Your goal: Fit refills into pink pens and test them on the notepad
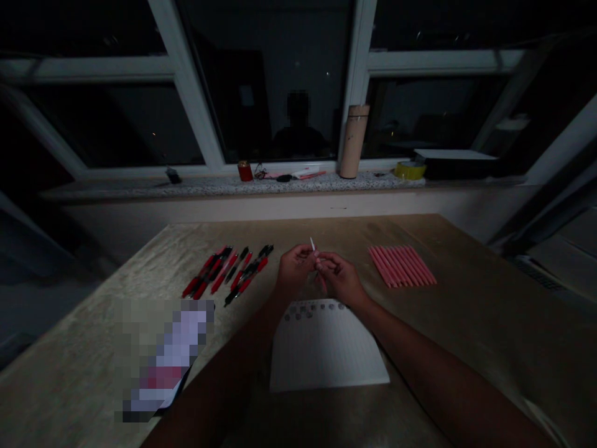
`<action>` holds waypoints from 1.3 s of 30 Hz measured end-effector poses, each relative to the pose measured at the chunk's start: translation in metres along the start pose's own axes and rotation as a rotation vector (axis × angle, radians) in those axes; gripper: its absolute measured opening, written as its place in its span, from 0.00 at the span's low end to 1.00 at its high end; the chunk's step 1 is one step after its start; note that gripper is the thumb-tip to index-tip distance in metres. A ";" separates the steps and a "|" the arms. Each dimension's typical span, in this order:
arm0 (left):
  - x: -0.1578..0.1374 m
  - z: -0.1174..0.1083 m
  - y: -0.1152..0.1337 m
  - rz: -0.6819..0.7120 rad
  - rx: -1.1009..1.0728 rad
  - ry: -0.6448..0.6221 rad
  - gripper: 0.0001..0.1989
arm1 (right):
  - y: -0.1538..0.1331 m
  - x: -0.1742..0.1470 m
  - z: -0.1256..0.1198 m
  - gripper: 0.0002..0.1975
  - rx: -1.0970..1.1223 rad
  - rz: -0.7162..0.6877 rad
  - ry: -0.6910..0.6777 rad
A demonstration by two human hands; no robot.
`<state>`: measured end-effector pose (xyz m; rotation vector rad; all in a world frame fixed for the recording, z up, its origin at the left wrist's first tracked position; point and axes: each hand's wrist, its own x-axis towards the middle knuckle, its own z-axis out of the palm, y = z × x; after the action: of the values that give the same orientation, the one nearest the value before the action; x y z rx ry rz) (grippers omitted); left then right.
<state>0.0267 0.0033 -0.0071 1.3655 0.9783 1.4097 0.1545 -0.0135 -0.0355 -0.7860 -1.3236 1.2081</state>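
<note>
One blurred device [175, 351]: lower left of the frame, lying aslant on the table [471, 323] beside the arm, perhaps set there so its screen can be seen without crowding the hands.
Red-and-black pens [224, 271]: left of centre, slanting alike in a loose cluster, some overlapping; probably kept within easy reach of the nearer hand.
Left hand [295, 266]: at the centre, fingertips pinched on the white-tipped piece [313, 244], whose pale end points up and away; a narrow part seems to call for a fingertip hold rather than a full fist.
Pink piece [323, 285]: centre, hanging just below the fingers; whether it joins the white-tipped piece I cannot tell.
Notepad [329, 351]: lower centre, ruled page up and holed edge away from the person, between the forearms, leaving the hands free beyond it.
Right hand [344, 278]: just right of centre, fingers curled in to meet the left ones, likely to steady the work; what they grip is hidden.
Pink pens [402, 266]: right of centre, side by side in a tidy row, perhaps aligned to keep them apart from the mixed cluster.
</note>
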 end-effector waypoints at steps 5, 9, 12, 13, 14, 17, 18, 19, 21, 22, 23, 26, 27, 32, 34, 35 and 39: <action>0.007 0.002 0.001 -0.061 -0.059 0.037 0.16 | 0.003 0.002 0.001 0.19 0.058 0.042 0.005; 0.010 0.009 0.000 -0.123 -0.097 0.076 0.16 | 0.009 0.004 0.001 0.19 0.082 0.057 0.003; 0.010 0.012 -0.002 -0.136 -0.122 0.089 0.16 | 0.008 0.003 0.001 0.18 0.087 0.056 0.007; 0.009 0.012 -0.002 -0.129 -0.124 0.093 0.16 | 0.008 0.003 0.001 0.18 0.088 0.056 0.009; 0.009 0.012 -0.003 -0.125 -0.122 0.094 0.16 | 0.007 0.003 0.001 0.18 0.087 0.060 0.010; 0.007 0.012 -0.003 -0.110 -0.114 0.099 0.16 | 0.005 0.002 0.001 0.19 0.085 0.084 0.020; 0.007 0.011 -0.003 -0.104 -0.111 0.098 0.16 | 0.005 0.002 0.000 0.19 0.085 0.087 0.022; 0.007 0.011 -0.004 -0.099 -0.107 0.098 0.16 | 0.005 0.002 0.000 0.19 0.089 0.088 0.023; 0.006 0.011 -0.006 -0.099 -0.102 0.103 0.17 | 0.006 0.003 0.000 0.20 0.098 0.085 0.024; 0.006 0.011 -0.007 -0.104 -0.099 0.102 0.17 | 0.007 0.003 -0.001 0.20 0.099 0.080 0.022; 0.007 0.011 -0.009 -0.106 -0.098 0.100 0.17 | 0.007 0.003 -0.001 0.20 0.098 0.075 0.019; 0.009 0.009 -0.013 -0.092 -0.081 0.102 0.16 | 0.007 0.004 -0.002 0.19 0.096 0.059 0.003; 0.010 0.009 -0.013 -0.083 -0.068 0.100 0.16 | 0.007 0.004 -0.002 0.19 0.100 0.061 0.002; 0.016 0.003 -0.013 -0.045 0.008 -0.014 0.15 | 0.006 0.007 -0.003 0.19 0.132 0.075 0.029; 0.020 -0.004 -0.014 -0.019 0.064 -0.040 0.15 | 0.006 0.008 -0.005 0.19 0.124 0.078 0.050; 0.022 -0.009 -0.015 -0.001 0.106 -0.022 0.15 | 0.007 0.008 -0.006 0.19 0.115 0.079 0.065; 0.028 -0.031 -0.026 0.152 0.450 0.087 0.10 | 0.007 0.008 -0.008 0.19 0.087 0.079 0.109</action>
<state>-0.0014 0.0388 -0.0272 1.7473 1.3294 1.4226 0.1593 -0.0027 -0.0407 -0.8361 -1.1530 1.2589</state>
